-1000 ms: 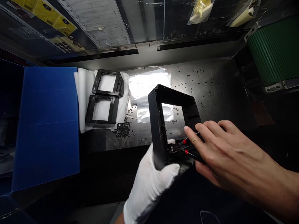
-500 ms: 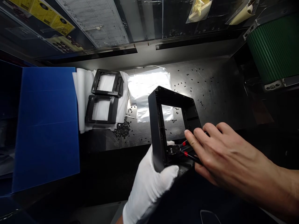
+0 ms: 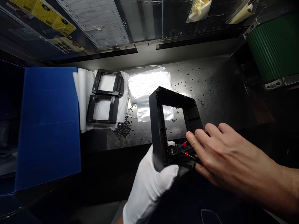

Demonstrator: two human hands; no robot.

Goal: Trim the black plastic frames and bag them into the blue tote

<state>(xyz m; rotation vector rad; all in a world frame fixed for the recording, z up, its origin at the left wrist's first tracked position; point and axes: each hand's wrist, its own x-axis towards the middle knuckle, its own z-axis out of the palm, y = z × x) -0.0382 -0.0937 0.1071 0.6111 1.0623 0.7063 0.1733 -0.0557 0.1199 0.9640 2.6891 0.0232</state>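
Note:
My left hand [image 3: 150, 183], in a white glove, grips the lower left corner of a black plastic frame [image 3: 154, 130] with a large rectangular opening. The frame is held tilted above the front edge of the metal bench. Bare, my right hand [image 3: 216, 152] is closed around a pair of cutting pliers [image 3: 190, 155] with black handles and red bands. The pliers' dark jaws sit inside the lower left corner of the frame, close to its inner wall. Whether the jaws bite on anything is hard to see.
Two similar black housings [image 3: 102, 109] lie on white wrapping [image 3: 81, 102] at the left, beside a blue box [image 3: 50, 124]. Small black scraps [image 3: 123, 129] are heaped and scattered on the metal bench [image 3: 217, 102]. Shiny white bags [image 3: 151, 84] lie behind. A green belt conveyor [image 3: 274, 46] stands right.
Almost nothing differs. The view has shifted very slightly, and both hands, the frame and the pliers keep the same arrangement.

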